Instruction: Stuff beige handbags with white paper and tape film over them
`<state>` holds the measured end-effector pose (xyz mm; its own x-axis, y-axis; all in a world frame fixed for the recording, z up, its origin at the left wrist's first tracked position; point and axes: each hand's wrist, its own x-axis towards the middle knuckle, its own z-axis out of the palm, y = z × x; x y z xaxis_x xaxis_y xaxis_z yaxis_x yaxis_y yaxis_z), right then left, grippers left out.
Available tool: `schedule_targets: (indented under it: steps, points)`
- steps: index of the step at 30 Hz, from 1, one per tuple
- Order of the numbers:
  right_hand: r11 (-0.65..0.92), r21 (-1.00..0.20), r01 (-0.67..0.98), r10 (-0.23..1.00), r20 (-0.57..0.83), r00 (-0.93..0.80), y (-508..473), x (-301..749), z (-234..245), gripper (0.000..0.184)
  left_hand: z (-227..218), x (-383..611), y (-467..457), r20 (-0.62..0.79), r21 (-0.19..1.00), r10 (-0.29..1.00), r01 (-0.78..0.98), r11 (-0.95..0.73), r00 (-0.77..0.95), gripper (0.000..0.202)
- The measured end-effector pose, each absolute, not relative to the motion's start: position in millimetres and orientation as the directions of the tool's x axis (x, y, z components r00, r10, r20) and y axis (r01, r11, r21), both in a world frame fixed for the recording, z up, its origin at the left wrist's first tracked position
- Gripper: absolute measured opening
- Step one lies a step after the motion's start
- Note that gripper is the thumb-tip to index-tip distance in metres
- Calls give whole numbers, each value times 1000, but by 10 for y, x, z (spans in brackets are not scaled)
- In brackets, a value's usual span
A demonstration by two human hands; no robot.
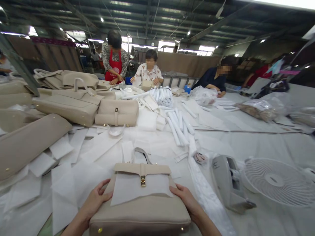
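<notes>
Bag: the beige leather handbag lies flat at the near edge of the surface, with my left hand and right hand clasping its sides, fingers spread on the leather.
Slip risk: the white paper sheet under the flap looks loose, so tilting the bag could shed it.
Slide risk: the loose sheets underneath may let the bag skid towards me.
Surface: white-covered surface strewn with paper offcuts, with white paper rolls, more beige bags far left, a grey tape dispenser and a white fan right.
Room: a steel-roofed workshop, with three people at the far edge.
</notes>
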<state>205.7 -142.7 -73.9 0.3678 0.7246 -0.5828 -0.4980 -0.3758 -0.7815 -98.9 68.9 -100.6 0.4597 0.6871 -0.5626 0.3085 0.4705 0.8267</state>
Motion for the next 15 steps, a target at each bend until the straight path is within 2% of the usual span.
schedule_targets:
  steps: [2, 4, 6, 8, 10, 12, 15]
  points:
    - [-382, -831, -405, 661, -552, 509, -1482, 2169, -751, 48, -958, -1023, 691, -461, 857, 819, 411, 311, 342, 83]
    - [-390, -853, -346, 553, -518, 653, -1573, 2331, -791, 47, -848, -1051, 669, -278, 849, 929, 515, 119, 244, 74]
    - [-399, -871, -287, 459, -461, 759, -1697, 2532, -839, 43, -715, -1063, 621, -123, 781, 969, 624, -39, 215, 63]
    - [-434, -885, -168, 393, -354, 849, -1834, 2746, -872, 39, -612, -1045, 555, -6, 689, 960, 697, -200, 281, 53]
    - [-520, -854, -27, 347, -240, 906, -1949, 2927, -873, 37, -572, -988, 483, 146, 613, 891, 668, -422, 429, 45]
    - [-616, -782, 98, 338, -150, 929, -2007, 3037, -852, 38, -586, -898, 416, 330, 523, 739, 538, -661, 588, 39]
    - [-697, -670, 257, 395, -60, 917, -1957, 3041, -832, 43, -640, -759, 358, 480, 348, 505, 372, -860, 717, 36]
